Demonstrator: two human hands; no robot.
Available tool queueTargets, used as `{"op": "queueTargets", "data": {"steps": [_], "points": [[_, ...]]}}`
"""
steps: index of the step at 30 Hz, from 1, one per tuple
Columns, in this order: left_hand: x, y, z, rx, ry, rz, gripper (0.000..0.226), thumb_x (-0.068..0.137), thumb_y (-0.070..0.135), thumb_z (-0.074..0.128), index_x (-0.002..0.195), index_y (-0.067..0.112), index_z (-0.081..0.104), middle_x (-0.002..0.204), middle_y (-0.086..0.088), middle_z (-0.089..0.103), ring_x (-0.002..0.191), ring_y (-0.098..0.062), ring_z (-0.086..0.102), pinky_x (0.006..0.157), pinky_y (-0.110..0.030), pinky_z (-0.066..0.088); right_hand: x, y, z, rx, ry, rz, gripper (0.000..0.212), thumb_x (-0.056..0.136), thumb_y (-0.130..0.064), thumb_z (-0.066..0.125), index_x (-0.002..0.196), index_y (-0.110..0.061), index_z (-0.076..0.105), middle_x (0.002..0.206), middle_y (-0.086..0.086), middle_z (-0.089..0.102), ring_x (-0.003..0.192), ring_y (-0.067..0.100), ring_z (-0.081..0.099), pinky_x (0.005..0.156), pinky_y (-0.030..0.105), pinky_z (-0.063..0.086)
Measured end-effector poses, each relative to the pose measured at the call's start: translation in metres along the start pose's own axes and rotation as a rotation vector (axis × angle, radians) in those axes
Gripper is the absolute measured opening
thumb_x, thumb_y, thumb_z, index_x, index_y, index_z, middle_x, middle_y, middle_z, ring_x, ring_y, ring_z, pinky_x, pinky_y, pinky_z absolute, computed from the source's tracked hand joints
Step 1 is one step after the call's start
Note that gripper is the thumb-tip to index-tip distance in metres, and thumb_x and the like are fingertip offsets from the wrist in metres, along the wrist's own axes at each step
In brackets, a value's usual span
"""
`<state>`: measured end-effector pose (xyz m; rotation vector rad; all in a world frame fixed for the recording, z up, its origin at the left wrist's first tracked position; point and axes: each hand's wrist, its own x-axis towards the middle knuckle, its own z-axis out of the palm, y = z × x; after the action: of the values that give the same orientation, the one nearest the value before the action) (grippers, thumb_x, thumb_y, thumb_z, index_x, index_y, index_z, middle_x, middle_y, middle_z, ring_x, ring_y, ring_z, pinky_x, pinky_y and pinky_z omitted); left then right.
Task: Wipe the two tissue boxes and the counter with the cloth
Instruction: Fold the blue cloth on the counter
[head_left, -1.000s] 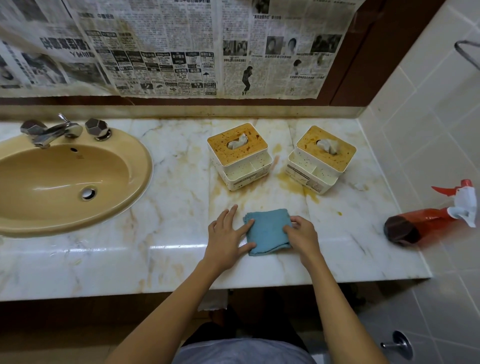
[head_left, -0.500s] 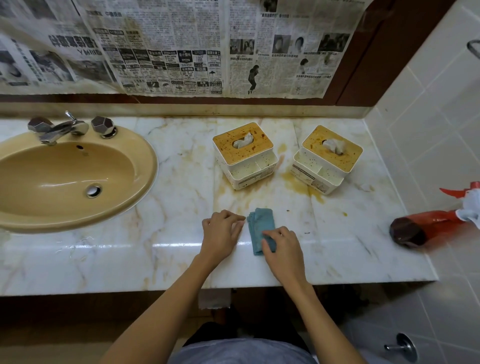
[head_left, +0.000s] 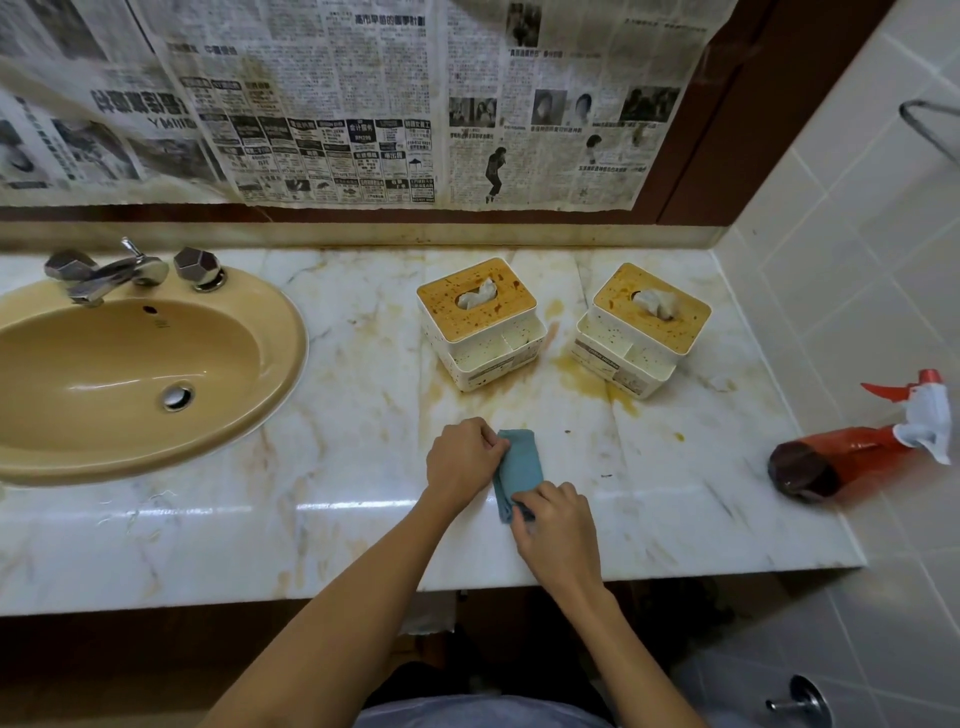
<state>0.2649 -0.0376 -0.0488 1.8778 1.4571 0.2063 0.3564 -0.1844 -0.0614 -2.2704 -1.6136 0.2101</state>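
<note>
- Pinching the folded blue cloth (head_left: 519, 467) at lower centre, the left hand (head_left: 460, 457) curls on its far corner, the right hand (head_left: 556, 525) on its near edge.
- Cloth lies on the marble counter (head_left: 337, 519), below the stained centre tissue box (head_left: 480, 322) and centre-right tissue box (head_left: 647, 327).

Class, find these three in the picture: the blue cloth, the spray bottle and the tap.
cloth (head_left: 519, 462), head view, middle of the folded fabric
spray bottle (head_left: 836, 460), head view, red body
tap (head_left: 119, 273), head view, chrome spout
</note>
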Motion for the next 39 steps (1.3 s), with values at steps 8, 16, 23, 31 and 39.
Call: {"op": "queueTargets", "data": {"steps": [8, 16, 23, 31, 39], "points": [[-0.007, -0.014, -0.007, -0.093, 0.03, -0.039, 0.021, 0.091, 0.049, 0.069, 0.087, 0.029, 0.068, 0.078, 0.013, 0.069, 0.077, -0.007, 0.064, 0.058, -0.024, 0.04, 0.035, 0.002, -0.018, 0.394, -0.034, 0.411, 0.039, 0.096, -0.024, 0.063, 0.134, -0.022, 0.057, 0.121, 0.001, 0.051, 0.11, 0.021, 0.056, 0.087, 0.031, 0.052], [-0.002, -0.039, -0.035, -0.102, 0.057, -0.069, 0.019, 0.091, 0.048, 0.071, 0.086, 0.03, 0.07, 0.081, 0.012, 0.071, 0.078, -0.01, 0.066, 0.064, -0.026, 0.045, 0.117, 0.006, -0.035, -0.049, -0.633, -0.139, 0.092, 0.074, -0.009, 0.069, 0.153, -0.036, 0.031, 0.128, 0.0, 0.046, 0.118, 0.023, 0.04, 0.092, 0.041, 0.049], [0.001, -0.05, -0.049, -0.128, 0.066, -0.105, 0.018, 0.089, 0.048, 0.072, 0.084, 0.031, 0.069, 0.08, 0.013, 0.072, 0.079, -0.009, 0.067, 0.066, -0.027, 0.047, 0.133, -0.003, -0.035, -0.13, -0.734, -0.115, 0.026, 0.069, -0.013, 0.081, 0.088, -0.016, 0.064, 0.096, 0.001, 0.054, 0.081, 0.02, 0.057, 0.067, 0.036, 0.051], [0.01, -0.058, -0.063, -0.279, 0.075, -0.113, 0.012, 0.089, 0.04, 0.077, 0.084, 0.029, 0.074, 0.08, 0.01, 0.073, 0.082, -0.009, 0.068, 0.066, -0.024, 0.046, 0.123, 0.013, -0.059, 0.948, -0.568, 0.39, 0.02, 0.086, 0.0, 0.065, 0.09, -0.015, 0.052, 0.089, 0.009, 0.06, 0.084, 0.019, 0.06, 0.068, 0.031, 0.049], [0.039, -0.036, -0.079, -0.412, 0.217, -0.057, 0.06, 0.079, 0.037, 0.088, 0.131, 0.03, 0.059, 0.12, 0.009, 0.062, 0.095, -0.016, 0.066, 0.081, -0.033, 0.055, 0.139, 0.012, -0.071, 1.934, -0.131, 0.789, 0.039, 0.093, 0.012, 0.054, 0.13, -0.001, 0.053, 0.128, 0.026, 0.062, 0.115, 0.041, 0.065, 0.085, 0.049, 0.061]]}}
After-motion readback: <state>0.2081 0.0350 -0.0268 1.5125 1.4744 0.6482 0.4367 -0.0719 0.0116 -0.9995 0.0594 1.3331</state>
